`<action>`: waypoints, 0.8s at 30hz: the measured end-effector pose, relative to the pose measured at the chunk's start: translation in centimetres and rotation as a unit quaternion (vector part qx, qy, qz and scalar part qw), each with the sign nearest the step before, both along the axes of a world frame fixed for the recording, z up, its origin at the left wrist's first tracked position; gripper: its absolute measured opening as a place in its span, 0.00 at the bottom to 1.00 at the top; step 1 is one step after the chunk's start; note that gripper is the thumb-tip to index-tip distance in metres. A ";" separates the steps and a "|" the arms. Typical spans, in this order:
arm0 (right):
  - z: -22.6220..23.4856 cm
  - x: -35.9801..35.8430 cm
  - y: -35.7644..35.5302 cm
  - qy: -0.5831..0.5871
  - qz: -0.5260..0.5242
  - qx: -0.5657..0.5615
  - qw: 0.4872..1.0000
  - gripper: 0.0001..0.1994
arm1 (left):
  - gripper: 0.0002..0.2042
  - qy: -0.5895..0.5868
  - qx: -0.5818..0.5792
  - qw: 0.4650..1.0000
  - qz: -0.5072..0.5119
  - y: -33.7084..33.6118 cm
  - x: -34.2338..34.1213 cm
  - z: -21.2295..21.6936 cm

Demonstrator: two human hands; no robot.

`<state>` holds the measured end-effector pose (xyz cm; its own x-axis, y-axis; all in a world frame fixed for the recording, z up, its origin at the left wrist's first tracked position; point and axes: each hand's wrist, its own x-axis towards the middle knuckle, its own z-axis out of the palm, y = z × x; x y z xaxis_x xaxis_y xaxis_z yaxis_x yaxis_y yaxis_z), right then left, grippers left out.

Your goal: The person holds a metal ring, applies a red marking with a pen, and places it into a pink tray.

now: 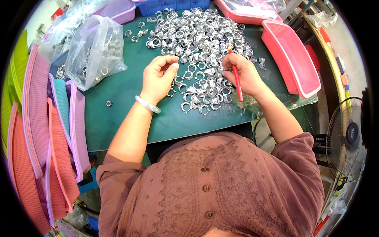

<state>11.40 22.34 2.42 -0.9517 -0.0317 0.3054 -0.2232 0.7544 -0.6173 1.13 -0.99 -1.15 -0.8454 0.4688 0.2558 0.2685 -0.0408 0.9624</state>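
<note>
A wide heap of shiny silver metal rings [203, 33] covers the far middle of the green table [118, 118] and spreads toward me. At the left side of the heap is my left hand [160, 77], its fingers curled and the thumb near the fingertips. Whatever it may hold is hidden. Over the right side of the heap, my right hand [242, 75] is closed around a slim red pencil [237, 81], which tilts with one end pointing away from me. Several rings lie between the two hands.
Clear plastic bags [94, 51] with metal parts lie at the left. A single small ring [109, 103] sits apart. Stacked coloured baskets [37, 110] stand left of the table. A pink basket [290, 59] is at the right, a blue crate [173, 5] behind, a fan [345, 138] far right.
</note>
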 end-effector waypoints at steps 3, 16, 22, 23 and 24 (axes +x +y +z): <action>0.9 -0.8 -1.3 -0.015 0.022 -0.198 0.980 0.12 | 0.10 -0.007 0.035 0.999 -0.021 0.1 0.5 0.3; 1.8 -5.8 -7.6 -0.071 0.119 -0.445 0.885 0.07 | 0.17 -0.152 0.187 0.965 -0.102 -0.2 0.5 2.0; 0.5 -5.5 -7.6 -0.051 0.160 -0.449 0.878 0.13 | 0.16 -0.195 0.192 0.954 -0.124 -0.2 0.2 1.2; 0.3 -5.4 -7.4 -0.046 0.158 -0.438 0.884 0.13 | 0.16 -0.199 0.184 0.955 -0.122 -0.2 0.2 1.3; 0.1 -5.3 -7.5 -0.047 0.157 -0.446 0.880 0.13 | 0.15 -0.203 0.176 0.956 -0.121 -0.2 0.3 1.3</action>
<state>6.15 14.88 2.53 -0.9612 -0.0857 0.2624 -0.2503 -0.1295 -0.9595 1.45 -1.20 0.16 -0.7866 0.6080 0.1076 -0.1814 -0.3942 0.9010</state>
